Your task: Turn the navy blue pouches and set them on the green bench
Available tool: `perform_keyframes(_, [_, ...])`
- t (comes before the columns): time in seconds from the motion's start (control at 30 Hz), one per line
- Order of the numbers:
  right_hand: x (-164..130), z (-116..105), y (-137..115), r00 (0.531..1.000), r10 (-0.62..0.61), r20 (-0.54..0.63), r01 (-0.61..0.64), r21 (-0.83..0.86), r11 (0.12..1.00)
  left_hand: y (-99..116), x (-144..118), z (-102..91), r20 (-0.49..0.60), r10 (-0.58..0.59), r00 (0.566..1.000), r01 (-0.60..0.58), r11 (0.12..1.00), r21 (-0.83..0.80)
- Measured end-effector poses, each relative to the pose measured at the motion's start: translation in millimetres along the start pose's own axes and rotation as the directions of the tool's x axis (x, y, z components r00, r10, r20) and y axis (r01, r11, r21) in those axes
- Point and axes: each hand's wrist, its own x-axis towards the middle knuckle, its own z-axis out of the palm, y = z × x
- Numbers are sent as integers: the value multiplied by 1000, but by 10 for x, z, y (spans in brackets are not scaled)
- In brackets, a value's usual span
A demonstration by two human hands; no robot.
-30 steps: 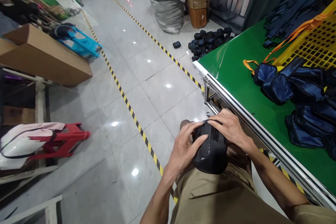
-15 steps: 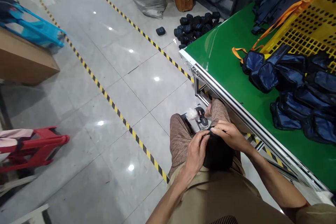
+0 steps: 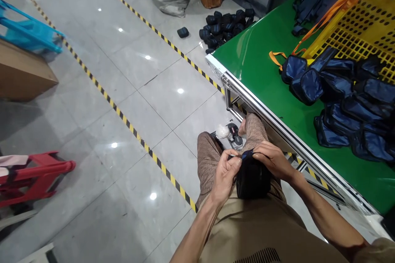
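A small black and navy fabric pouch [image 3: 253, 177] rests in my lap, its black side facing up. My left hand [image 3: 227, 172] pinches the pouch's far left edge between thumb and fingers. At the far right edge, my right hand [image 3: 270, 158] grips it with the thumb on top and the fingers curled over. A strip of blue cloth shows between the two hands. To the right, several similar navy pouches [image 3: 339, 121] lie heaped on the green tabletop [image 3: 262, 78].
A yellow perforated crate [image 3: 367, 28] with an orange strap stands on the table. Rolled dark pouches [image 3: 222, 26] are piled on the floor beyond the table corner. A red stool [image 3: 33, 174], a blue stool [image 3: 29, 28] and a cardboard box [image 3: 24, 72] stand at left.
My hands have spread slightly apart along the pouch's edge, and more blue cloth shows between them. My left hand has turned so its thumb and fingertips show. The camera view has shifted slightly.
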Motion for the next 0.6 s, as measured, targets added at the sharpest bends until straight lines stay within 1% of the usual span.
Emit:
perform_keyframes(0.1, [-114, -10, 69, 1000, 12, 22, -11, -42, 999, 59, 23, -60, 28, 29, 999, -33, 987, 155])
perform_keyframes(0.17, [-176, 10, 94, 1000, 26, 11, -25, -60, 998, 93, 46, -63, 40, 25, 999, -33, 977, 213])
perform_keyframes(0.23, [-215, 49, 83, 998, 58, -37, -60, -76, 995, 113, 63, -40, 28, 12, 1000, -18, 972, 233])
perform_keyframes(0.3, [-232, 93, 40, 989, 112, -99, -121, -90, 989, 128, 64, -9, -8, 16, 1000, -13, 962, 272])
perform_keyframes(0.37, [-232, 124, -20, 973, 172, -153, -186, -82, 979, 145, 46, 15, -35, 41, 999, -26, 934, 357])
perform_keyframes(0.43, [-227, 130, -77, 960, 224, -168, -232, -30, 972, 161, 19, 26, -48, 81, 996, -52, 899, 435])
perform_keyframes(0.5, [-227, 109, -124, 943, 291, -164, -282, 77, 956, 165, 0, 26, -56, 104, 993, -70, 899, 432])
perform_keyframes(0.53, [-230, 90, -144, 931, 333, -149, -311, 149, 938, 161, -2, 21, -62, 101, 993, -69, 919, 389])
perform_keyframes(0.6, [-240, 41, -181, 906, 414, -85, -372, 304, 877, 141, 11, 6, -79, 57, 995, -37, 974, 226])
